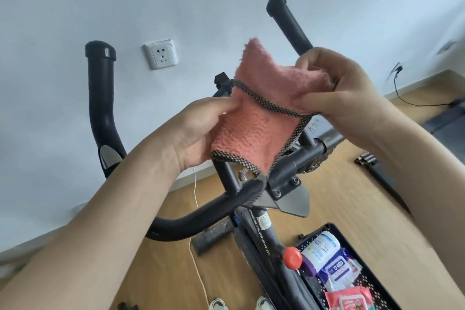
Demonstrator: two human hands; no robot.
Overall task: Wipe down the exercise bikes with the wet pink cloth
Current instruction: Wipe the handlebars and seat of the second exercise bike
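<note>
A fluffy pink cloth with a dark speckled hem hangs folded in the air above the middle of the black exercise bike handlebar. My left hand grips its left edge, thumb on the front. My right hand pinches its upper right part, just in front of the right handlebar horn. The cloth hides the bike's centre console. Below it are the handlebar clamp and the red knob on the frame.
A black mesh basket with wipe packets and a bottle stands on the wooden floor at lower right. A wall socket sits on the white wall. A white cable trails down. My shoes show at the bottom edge.
</note>
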